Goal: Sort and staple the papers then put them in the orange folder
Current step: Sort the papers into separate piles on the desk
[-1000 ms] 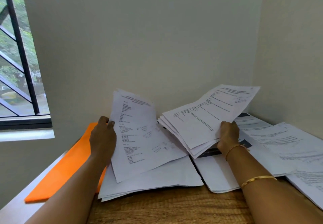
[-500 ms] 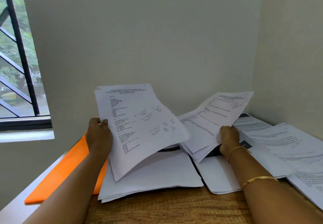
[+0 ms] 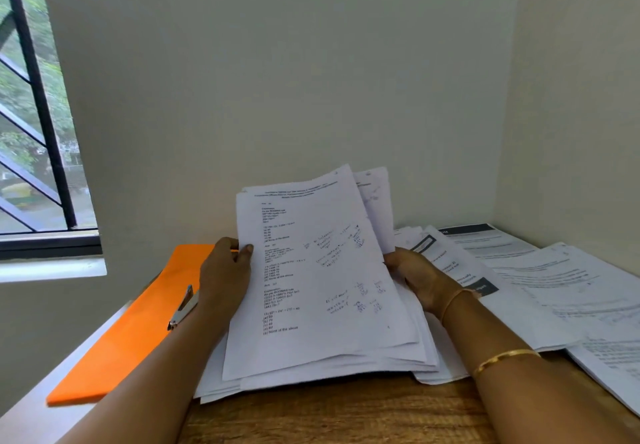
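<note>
A stack of printed white papers (image 3: 311, 270) stands tilted up in front of me, its lower edge resting on more sheets on the wooden table (image 3: 329, 416). My left hand (image 3: 225, 270) grips the stack's left edge, thumb on the front page. My right hand (image 3: 415, 273) holds the right edge from behind, fingers partly hidden by the sheets. The orange folder (image 3: 131, 332) lies flat to the left, reaching the window sill. A small silver stapler (image 3: 183, 306) lies on the folder, just beside my left forearm.
More printed sheets (image 3: 540, 280) are spread over the right side of the table up to the corner walls. A barred window (image 3: 34, 114) is at the far left. A bare strip of wood shows along the table's front edge.
My two hands have brought the separate left sheet and right bundle together into one upright stack. The stapler on the folder has come into view.
</note>
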{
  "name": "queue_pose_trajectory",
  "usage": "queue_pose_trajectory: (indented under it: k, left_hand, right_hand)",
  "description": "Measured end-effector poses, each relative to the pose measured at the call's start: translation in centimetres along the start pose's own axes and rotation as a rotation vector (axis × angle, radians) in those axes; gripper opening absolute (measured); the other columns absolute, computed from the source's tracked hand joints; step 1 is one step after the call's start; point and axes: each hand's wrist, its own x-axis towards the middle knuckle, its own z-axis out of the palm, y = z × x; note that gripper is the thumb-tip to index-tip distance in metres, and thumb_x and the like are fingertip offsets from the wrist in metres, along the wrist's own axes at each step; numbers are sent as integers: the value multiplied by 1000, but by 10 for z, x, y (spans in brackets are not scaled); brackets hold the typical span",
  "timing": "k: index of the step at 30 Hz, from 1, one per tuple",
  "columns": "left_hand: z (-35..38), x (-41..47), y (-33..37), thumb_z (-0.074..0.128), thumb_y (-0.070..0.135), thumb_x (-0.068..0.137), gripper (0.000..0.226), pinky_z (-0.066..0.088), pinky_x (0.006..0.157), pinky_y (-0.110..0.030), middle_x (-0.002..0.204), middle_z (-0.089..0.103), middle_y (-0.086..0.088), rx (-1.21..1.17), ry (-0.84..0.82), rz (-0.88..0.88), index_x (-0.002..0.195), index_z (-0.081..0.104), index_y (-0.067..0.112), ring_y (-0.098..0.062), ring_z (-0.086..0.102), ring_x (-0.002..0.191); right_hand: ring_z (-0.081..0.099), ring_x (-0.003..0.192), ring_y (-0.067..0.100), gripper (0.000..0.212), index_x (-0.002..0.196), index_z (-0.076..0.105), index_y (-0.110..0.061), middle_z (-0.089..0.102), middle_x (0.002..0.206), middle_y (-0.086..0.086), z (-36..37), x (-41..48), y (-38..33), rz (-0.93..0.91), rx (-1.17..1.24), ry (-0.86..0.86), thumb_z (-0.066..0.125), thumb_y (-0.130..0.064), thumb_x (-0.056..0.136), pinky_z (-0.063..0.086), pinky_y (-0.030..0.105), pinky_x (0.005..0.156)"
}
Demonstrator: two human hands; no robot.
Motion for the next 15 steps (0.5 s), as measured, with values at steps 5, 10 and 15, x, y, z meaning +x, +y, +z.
queue_pose_trajectory:
  k: [5,10,15]
  left_hand:
    - [1,-2,4,50,23,97,26,32,59,-26,111,65,-11,-13,-13,-1,117,54,8,-17,52,86]
    - [1,-4,5,50,21,96,22,32,53,-19,105,64,-9,-36,12,9,115,54,9,-17,53,83]
    - [3,-4,2,55,21,94,20,37,52,-21,95,63,-4,-82,-28,4,112,52,13,-14,56,72]
  right_hand:
    - [64,73,21,19,97,65,-9,70,83,8,9,-1,2,9,-87,-33,47,-15,96,54,30,66]
    - [69,62,19,57,94,69,-15,71,72,7,9,-4,-8,25,167,-130,30,-56,96,53,24,51]
    - [64,98,34,37,126,56,-1,67,110,19,12,-4,-6,73,3,-42,55,-10,91,52,45,87]
